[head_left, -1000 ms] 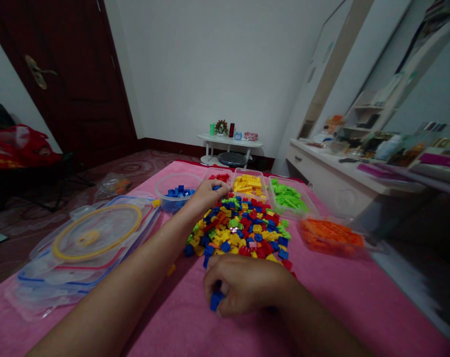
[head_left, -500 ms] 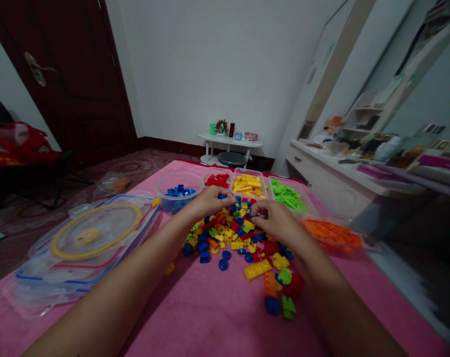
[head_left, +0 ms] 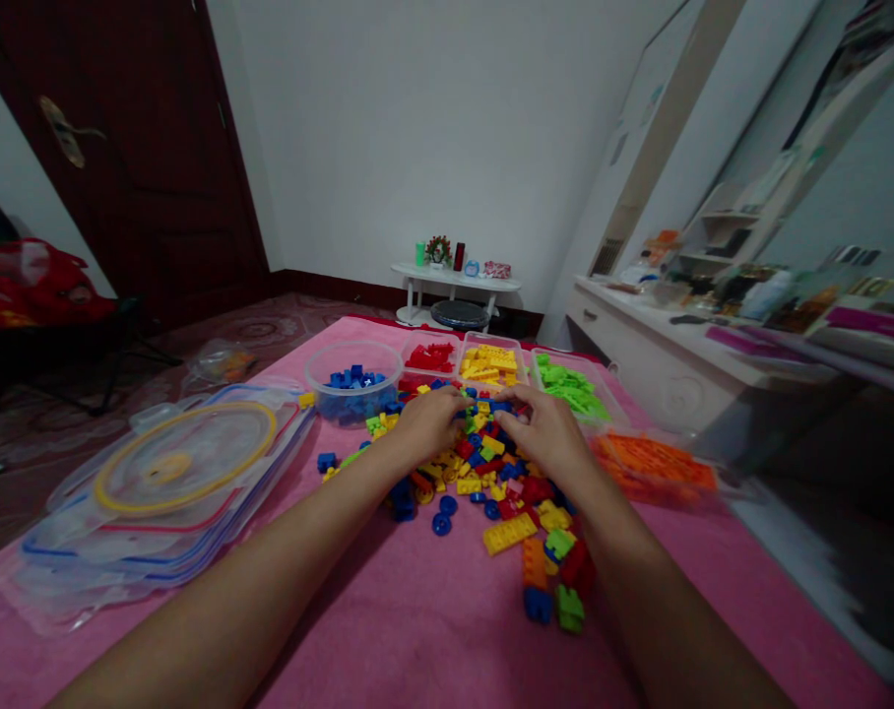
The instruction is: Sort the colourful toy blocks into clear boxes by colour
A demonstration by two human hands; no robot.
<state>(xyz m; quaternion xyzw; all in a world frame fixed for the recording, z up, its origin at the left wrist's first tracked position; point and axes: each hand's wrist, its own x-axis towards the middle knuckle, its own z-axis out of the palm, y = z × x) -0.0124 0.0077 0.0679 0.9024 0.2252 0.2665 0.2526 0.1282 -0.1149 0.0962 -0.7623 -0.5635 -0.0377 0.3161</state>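
Note:
A heap of mixed red, blue, yellow, green and orange toy bricks lies on a pink cloth. My left hand rests palm down on the heap's far left part, fingers stretched toward the middle. My right hand rests on its far right part, fingers reaching left, almost meeting the left hand's. Both hands look open and I see nothing gripped in either. Loose bricks, among them a long yellow brick, lie scattered nearer to me.
Behind the heap stand a round bowl of blue bricks and clear boxes of red, yellow, green and orange bricks. Stacked clear lids lie at left. A white dresser stands to the right.
My right hand left the heap's near edge, where it held a blue brick, and went to the far side. The heap got spread out toward me; a few bricks now lie further left.

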